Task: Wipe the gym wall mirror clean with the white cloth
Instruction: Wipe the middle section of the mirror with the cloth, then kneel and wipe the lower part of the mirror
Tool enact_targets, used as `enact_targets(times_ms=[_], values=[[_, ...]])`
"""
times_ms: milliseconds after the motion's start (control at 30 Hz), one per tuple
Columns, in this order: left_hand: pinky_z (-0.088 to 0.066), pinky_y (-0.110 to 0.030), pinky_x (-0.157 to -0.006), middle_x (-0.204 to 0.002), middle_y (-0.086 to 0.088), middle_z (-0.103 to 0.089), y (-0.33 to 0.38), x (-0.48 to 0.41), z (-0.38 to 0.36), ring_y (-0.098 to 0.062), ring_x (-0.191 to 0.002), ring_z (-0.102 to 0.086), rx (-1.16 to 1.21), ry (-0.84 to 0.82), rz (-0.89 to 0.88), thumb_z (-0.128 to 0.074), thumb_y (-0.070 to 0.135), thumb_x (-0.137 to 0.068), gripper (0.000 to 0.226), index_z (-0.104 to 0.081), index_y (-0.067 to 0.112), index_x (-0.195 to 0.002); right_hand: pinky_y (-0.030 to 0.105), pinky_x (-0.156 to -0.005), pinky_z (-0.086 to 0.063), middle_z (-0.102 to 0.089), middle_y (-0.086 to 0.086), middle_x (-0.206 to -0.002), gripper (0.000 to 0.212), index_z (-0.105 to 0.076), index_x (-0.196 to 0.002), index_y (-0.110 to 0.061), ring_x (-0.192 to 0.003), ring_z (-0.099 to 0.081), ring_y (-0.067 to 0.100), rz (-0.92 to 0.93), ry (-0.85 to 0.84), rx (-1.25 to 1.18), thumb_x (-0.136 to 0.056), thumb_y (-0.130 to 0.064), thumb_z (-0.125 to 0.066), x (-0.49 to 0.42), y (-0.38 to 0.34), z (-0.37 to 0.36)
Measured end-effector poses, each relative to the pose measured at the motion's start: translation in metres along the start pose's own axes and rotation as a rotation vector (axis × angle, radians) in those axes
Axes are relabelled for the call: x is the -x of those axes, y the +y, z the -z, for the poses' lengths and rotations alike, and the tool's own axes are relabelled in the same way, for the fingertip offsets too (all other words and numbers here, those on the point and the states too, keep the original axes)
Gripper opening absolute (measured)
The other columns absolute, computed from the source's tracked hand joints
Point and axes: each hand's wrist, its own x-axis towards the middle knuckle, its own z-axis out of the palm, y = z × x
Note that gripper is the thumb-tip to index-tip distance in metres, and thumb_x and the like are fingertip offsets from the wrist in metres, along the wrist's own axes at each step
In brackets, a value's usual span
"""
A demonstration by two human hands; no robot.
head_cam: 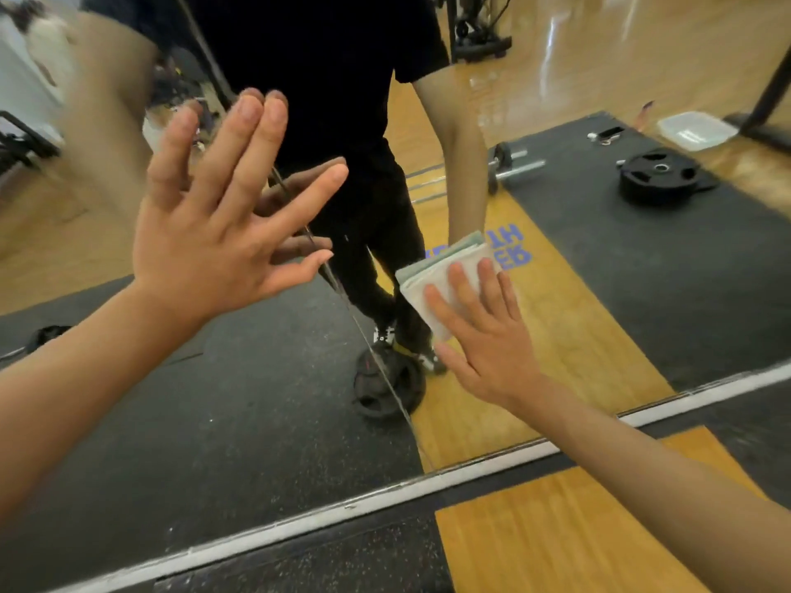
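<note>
White cloth (432, 271), folded into a thick pad, is what the coming stroke turns on, and it lies under the right hand, not the left.

Nearest is the floor (535, 528), part wood and part black rubber. It ends at the pale bottom frame (385, 498) of the mirror (599, 293). Both forearms reach over that frame to the glass.

The right hand (483, 336) is low on the mirror, not far above the frame. Its fingers are straight and slightly spread, pressing the cloth flat to the glass rather than curling round it. The pad shows beyond the fingertips, up and to the left of the palm, sitting tilted.

The left hand (214, 233) is higher and well to the left, fingers straight and fanned. It holds nothing, and its fingertips meet their own reflection, so it looks braced on the glass.

Between the two hands runs the seam (376, 357) where two panels join. The cloth lies just right of it and the left hand across it.

Any wipe therefore falls to the right hand. Most open glass on its panel lies above and to the right of it.

Deeper in the reflection stand dark clothing (342, 122), a barbell (513, 164) and a weight plate (661, 181). Which patches are already clean cannot be told.
</note>
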Motion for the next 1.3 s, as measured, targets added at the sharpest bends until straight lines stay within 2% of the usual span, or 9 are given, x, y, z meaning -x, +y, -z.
enact_targets(times_ms=[133,233,333,500,633,767,967,1133,1300], values=[[-0.016,-0.055,-0.124,-0.157,-0.036,-0.04,0.0,-0.002,0.004,-0.045,-0.147,-0.036,0.011,0.0,0.034,-0.052,0.066,-0.102,0.079,-0.039,0.018,-0.164,0.06,-0.128,0.004,-0.001,0.008,-0.175,0.062,-0.018,-0.166,-0.032,-0.16,0.012,0.04,0.053,-0.01,0.09,-0.109,-0.057,-0.024,-0.008,-0.014,-0.012],[-0.022,-0.067,-0.122,-0.157,-0.04,-0.036,0.03,-0.003,0.014,-0.055,-0.148,-0.036,0.197,-0.065,0.21,-0.063,0.048,-0.098,0.074,-0.043,0.014,-0.161,0.057,-0.129,0.006,-0.005,0.005,-0.175,0.064,-0.017,-0.167,-0.034,-0.161,0.011,0.037,0.194,-0.081,0.173,-0.108,-0.054,-0.031,0.029,0.002,-0.039],[-0.018,-0.06,-0.127,-0.161,-0.035,-0.029,0.093,0.02,0.024,-0.051,-0.151,-0.029,0.338,-0.103,0.359,-0.067,0.036,-0.095,0.072,-0.043,0.014,-0.159,0.055,-0.13,0.003,-0.002,0.001,-0.177,0.067,-0.019,-0.167,-0.035,-0.162,0.007,0.034,0.27,-0.114,0.17,-0.106,-0.05,-0.04,0.065,0.012,-0.066],[-0.015,-0.051,-0.131,-0.164,-0.022,-0.024,0.231,0.109,0.024,-0.039,-0.156,-0.025,0.421,-0.229,0.478,-0.068,0.03,-0.091,0.073,-0.04,0.017,-0.158,0.055,-0.13,0.004,-0.004,0.003,-0.177,0.062,-0.021,-0.167,-0.034,-0.162,0.004,0.036,0.291,0.051,0.178,-0.109,-0.048,-0.037,0.07,0.017,-0.1],[-0.023,-0.051,-0.129,-0.159,-0.022,-0.031,0.333,0.174,0.017,-0.039,-0.151,-0.033,0.434,-0.198,0.656,-0.068,0.027,-0.091,0.068,-0.042,0.014,-0.153,0.058,-0.129,0.0,-0.009,0.006,-0.176,0.063,-0.025,-0.166,-0.034,-0.162,0.004,0.037,0.29,0.17,0.203,-0.108,-0.053,-0.042,0.077,0.017,-0.133],[-0.02,-0.051,-0.13,-0.165,-0.018,-0.026,0.399,0.222,-0.001,-0.033,-0.159,-0.023,0.398,-0.181,0.717,-0.063,0.032,-0.094,0.072,-0.036,0.014,-0.158,0.061,-0.128,-0.007,-0.014,0.01,-0.174,0.063,-0.028,-0.166,-0.032,-0.162,0.0,0.038,0.282,0.259,0.217,-0.108,-0.052,-0.042,0.103,0.019,-0.167],[-0.012,-0.047,-0.132,-0.171,-0.015,-0.02,0.413,0.236,-0.032,-0.029,-0.162,-0.015,0.222,-0.07,0.721,-0.048,0.04,-0.102,0.07,-0.031,0.01,-0.163,0.061,-0.129,-0.007,-0.012,0.011,-0.174,0.058,-0.024,-0.167,-0.03,-0.162,0.002,0.037,0.225,0.353,0.205,-0.112,-0.042,-0.035,0.129,0.017,-0.196],[-0.01,-0.051,-0.132,-0.175,-0.016,-0.013,0.424,0.263,-0.053,-0.031,-0.164,-0.009,0.089,-0.106,0.656,-0.044,0.045,-0.105,0.076,-0.021,0.008,-0.168,0.06,-0.129,-0.011,-0.013,0.012,-0.175,0.06,-0.021,-0.167,-0.031,-0.161,-0.005,0.04,0.294,0.314,0.285,-0.111,-0.039,-0.042,0.165,0.042,-0.214],[-0.01,-0.051,-0.132,-0.174,-0.018,-0.019,0.424,0.263,-0.057,-0.033,-0.163,-0.012,0.047,-0.08,0.648,-0.045,0.046,-0.105,0.076,-0.024,0.006,-0.167,0.057,-0.13,-0.01,-0.013,0.011,-0.175,0.069,-0.023,-0.167,-0.031,-0.161,-0.009,0.04,0.393,0.326,0.347,-0.103,-0.04,-0.045,0.11,0.035,-0.169]])
